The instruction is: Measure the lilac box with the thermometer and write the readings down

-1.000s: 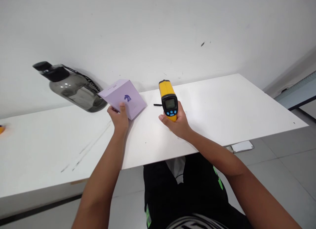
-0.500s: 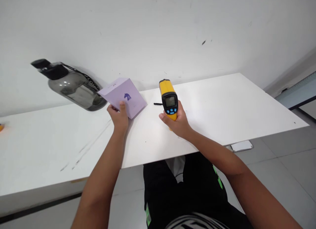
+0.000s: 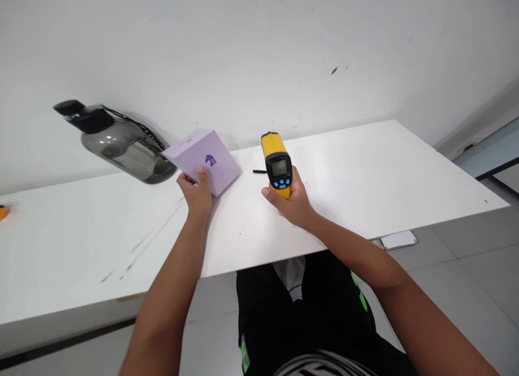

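My left hand (image 3: pixel 197 193) grips the lower left side of a light purple box (image 3: pixel 222 169), thumb on the face that bears a dark horse-head logo. The box rests on the white table, its bottom right corner touching or close to the surface. In my right hand (image 3: pixel 295 200) is a yellow and black infrared thermometer (image 3: pixel 276 162), held by its handle. Its small screen and blue buttons face me, and its front end points toward the wall. My right fingers are partly hidden behind the handle.
A grey see-through water bottle (image 3: pixel 125 146) with a black cap and strap stands left of the box, by the wall. Behind the thermometer lies a thin black pen-like item (image 3: pixel 259 172). An orange object (image 3: pixel 3 212) shows at the table's left edge. The white table (image 3: pixel 365 181) meets the wall (image 3: pixel 243 57).
Almost nothing differs. The whole view has shifted very slightly; both hands keep hold of the box and the thermometer in the same places.
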Demonstrator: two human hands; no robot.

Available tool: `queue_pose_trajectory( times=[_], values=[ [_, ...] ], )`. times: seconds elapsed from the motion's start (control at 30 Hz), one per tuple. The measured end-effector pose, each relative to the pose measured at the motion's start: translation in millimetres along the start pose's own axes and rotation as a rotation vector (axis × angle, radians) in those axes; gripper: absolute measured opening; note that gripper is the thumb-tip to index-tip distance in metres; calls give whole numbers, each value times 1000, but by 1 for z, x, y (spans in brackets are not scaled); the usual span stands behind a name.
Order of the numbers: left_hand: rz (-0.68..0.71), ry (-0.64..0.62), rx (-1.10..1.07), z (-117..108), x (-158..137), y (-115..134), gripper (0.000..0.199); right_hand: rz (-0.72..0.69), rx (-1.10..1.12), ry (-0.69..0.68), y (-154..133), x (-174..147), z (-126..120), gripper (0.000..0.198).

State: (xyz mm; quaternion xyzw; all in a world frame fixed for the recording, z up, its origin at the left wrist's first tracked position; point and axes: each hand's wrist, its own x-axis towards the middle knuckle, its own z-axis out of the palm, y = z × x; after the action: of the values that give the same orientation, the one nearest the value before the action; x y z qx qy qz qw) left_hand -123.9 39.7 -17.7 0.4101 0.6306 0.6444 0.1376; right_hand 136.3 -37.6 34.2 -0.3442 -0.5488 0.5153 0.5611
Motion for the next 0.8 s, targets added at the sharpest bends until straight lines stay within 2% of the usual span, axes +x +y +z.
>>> queue_pose_trajectory(
  times=[0.8],
  values=[
    [-9, 9, -1, 1, 0, 2, 53, -17, -1, -6, 3, 0, 1, 52]
  ],
)
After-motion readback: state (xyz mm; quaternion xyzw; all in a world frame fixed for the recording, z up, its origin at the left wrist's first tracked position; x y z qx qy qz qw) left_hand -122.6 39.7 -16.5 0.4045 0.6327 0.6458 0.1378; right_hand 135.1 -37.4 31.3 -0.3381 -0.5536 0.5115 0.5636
